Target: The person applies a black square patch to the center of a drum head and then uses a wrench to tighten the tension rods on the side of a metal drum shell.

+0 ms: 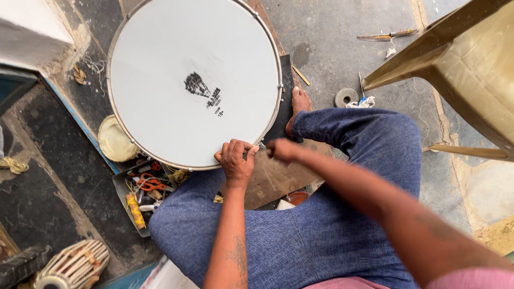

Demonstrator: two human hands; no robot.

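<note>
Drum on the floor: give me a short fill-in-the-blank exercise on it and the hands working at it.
1. The left hand grips the near ____ of the large drum.
2. The drumhead is ____ in colour, with a small dark print.
3. The scissors in the tray have ____ handles.
4. The right hand is closed into a ____ beside the rim.

Missing words: rim; white; orange; fist

— How's the light?
— Soft, even daylight; shadows are faint, with only a dim patch under the drum (194, 80).
— Any glare?
— The white drumhead is bright but not blown out.
— Sharpness?
— The centre is crisp; the right hand (282, 150) is motion-blurred, and the near forearm is soft. The edges bend with wide-angle distortion.
</note>
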